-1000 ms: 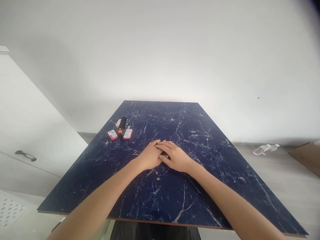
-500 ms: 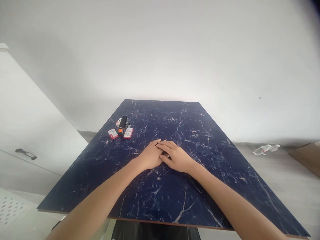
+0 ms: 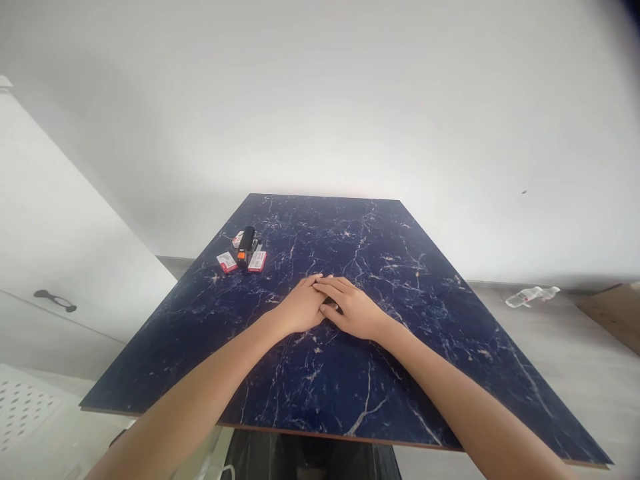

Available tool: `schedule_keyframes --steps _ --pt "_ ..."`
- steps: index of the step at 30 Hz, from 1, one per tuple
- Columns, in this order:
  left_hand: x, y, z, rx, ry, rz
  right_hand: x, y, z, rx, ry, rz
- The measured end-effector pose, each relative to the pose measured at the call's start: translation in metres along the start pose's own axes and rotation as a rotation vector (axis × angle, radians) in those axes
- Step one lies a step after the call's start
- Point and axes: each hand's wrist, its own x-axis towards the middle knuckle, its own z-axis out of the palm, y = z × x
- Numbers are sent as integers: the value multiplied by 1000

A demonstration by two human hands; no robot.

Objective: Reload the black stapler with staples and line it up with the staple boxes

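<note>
My left hand (image 3: 301, 308) lies on the dark blue marbled table (image 3: 320, 393), its fingers stretched toward the middle. Across its fingers rest those of my right hand (image 3: 356, 311), which are extended and laid flat. Both hands look relaxed, and I see no object held in either. Part of the left fingers is hidden beneath the right ones. Beyond my left hand, on the table's left side, stands a black stapler (image 3: 247, 241) with an orange patch. Small red-and-white boxes (image 3: 257, 261) lie close around it, one of them a flat box (image 3: 227, 262) on its left.
A white cabinet (image 3: 65, 220) with a dark handle is on the left. Past the table's right edge, a clear plastic bottle (image 3: 523, 297) lies on the floor near a cardboard box (image 3: 615, 310). A pale wall (image 3: 320, 100) rises behind the table.
The camera has tilted slightly, so the table and hands sit a little higher in the picture. My hands keep the same pose, and the stapler and boxes have not moved on the table.
</note>
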Motion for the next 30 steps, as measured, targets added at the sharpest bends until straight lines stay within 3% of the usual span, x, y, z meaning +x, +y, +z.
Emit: schedule_keyframes --steps 3,6,9,13,15,18,21,24,30 --pt "0 1 0 2 29 13 0 0 0 6 5 -10" --pt "0 -8 -11 -9 103 112 -1 0 -3 25 27 -27" --pt "-8 -39 -39 24 357 119 -1 5 -8 36 85 -23" --pt "-39 -103 -74 127 916 -318 -2 16 -8 13 132 43" --pt "-58 -131 -80 167 1013 -478 -2 18 -3 13 114 61" --pt "-74 -156 -76 164 972 -667 -1 15 2 32 52 62" --pt "-73 -163 -67 61 696 -788 0 10 3 48 4 60" --pt "-67 -162 -63 8 494 -768 0 8 1 56 -9 57" --pt "-64 -164 -64 52 466 -770 0 11 2 33 -16 13"
